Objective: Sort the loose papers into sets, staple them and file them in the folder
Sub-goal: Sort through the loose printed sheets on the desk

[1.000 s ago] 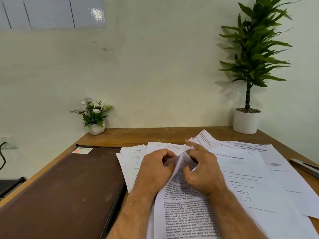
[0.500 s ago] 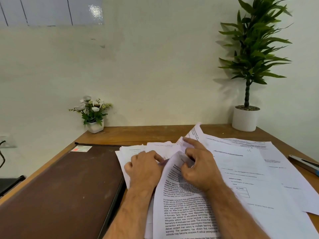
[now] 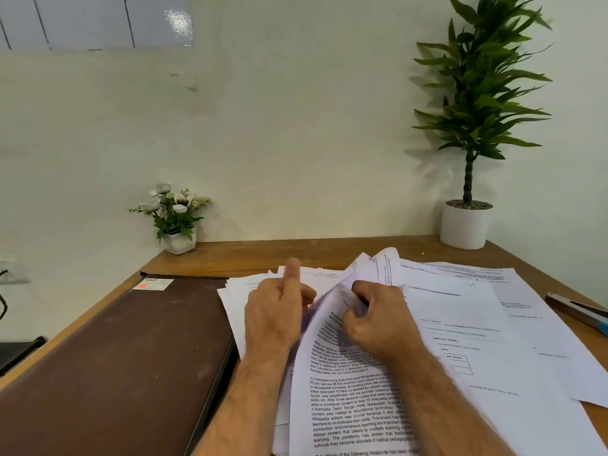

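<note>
Wooden surface [image 3: 296, 255] against a pale wall: sorting loose papers beside a closed folder.

Loose papers [image 3: 460, 324] lie fanned across the middle and right of the surface; the brown folder [image 3: 115, 363] lies shut at the left, its edge just beside the sheets, and a stapler [image 3: 582, 312] rests at the far right, apart from both hands. The right hand [image 3: 381, 320] pinches the curled top edge of a printed sheet [image 3: 348, 390] between thumb and bent fingers. The left hand [image 3: 276, 311] sits over the stack, forefinger raised straight, the other fingers curled; whether they grip paper cannot be told. Risks: the tight pinch may crease or tear the lifted edge, two clinging sheets may rise together and spoil a set, and a sweeping forearm could push the overlapped pages out of order.
</note>
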### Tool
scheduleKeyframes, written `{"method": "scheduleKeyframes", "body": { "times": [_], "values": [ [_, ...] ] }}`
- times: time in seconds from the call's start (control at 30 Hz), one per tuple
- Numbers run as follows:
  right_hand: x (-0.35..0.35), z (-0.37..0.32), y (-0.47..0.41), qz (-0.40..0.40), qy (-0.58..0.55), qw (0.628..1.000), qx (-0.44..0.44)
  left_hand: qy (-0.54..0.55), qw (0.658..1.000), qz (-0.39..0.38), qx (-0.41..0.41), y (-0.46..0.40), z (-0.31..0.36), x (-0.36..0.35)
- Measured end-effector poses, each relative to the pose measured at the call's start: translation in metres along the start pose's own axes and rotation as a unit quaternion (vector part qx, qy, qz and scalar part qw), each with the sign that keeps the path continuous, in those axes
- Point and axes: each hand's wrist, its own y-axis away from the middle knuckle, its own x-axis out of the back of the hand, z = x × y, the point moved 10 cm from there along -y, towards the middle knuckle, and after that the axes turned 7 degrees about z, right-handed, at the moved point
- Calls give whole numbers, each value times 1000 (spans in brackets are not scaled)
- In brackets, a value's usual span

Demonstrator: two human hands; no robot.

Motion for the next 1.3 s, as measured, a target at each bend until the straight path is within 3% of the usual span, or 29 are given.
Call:
{"method": "scheduleKeyframes", "body": {
  "times": [0.1, 0.23, 0.47, 0.7, 0.9, 1.3],
  "values": [
    [-2, 0, 0, -8, -6, 1000, 0, 36, 996, 22, 79, -6, -20, 4],
    [-3, 0, 1, -15, -4, 1000, 4, -165, 984, -5, 62, -12, -33, 0],
    [-3, -2, 1, -18, -8, 1000, 10, -254, 965, -21, 68, -14, -34, -3],
    [-2, -4, 1, -14, -26, 999, 29, -197, 975, -10, 99, -18, -37, 4],
    [-3, -1, 0, 4, -30, 999, 34, -46, 990, 69, 118, -20, -39, 18],
    [-2, 1, -2, 27, -42, 997, 58, -48, 993, 87, 69, -19, -32, 18]
  ]
}}
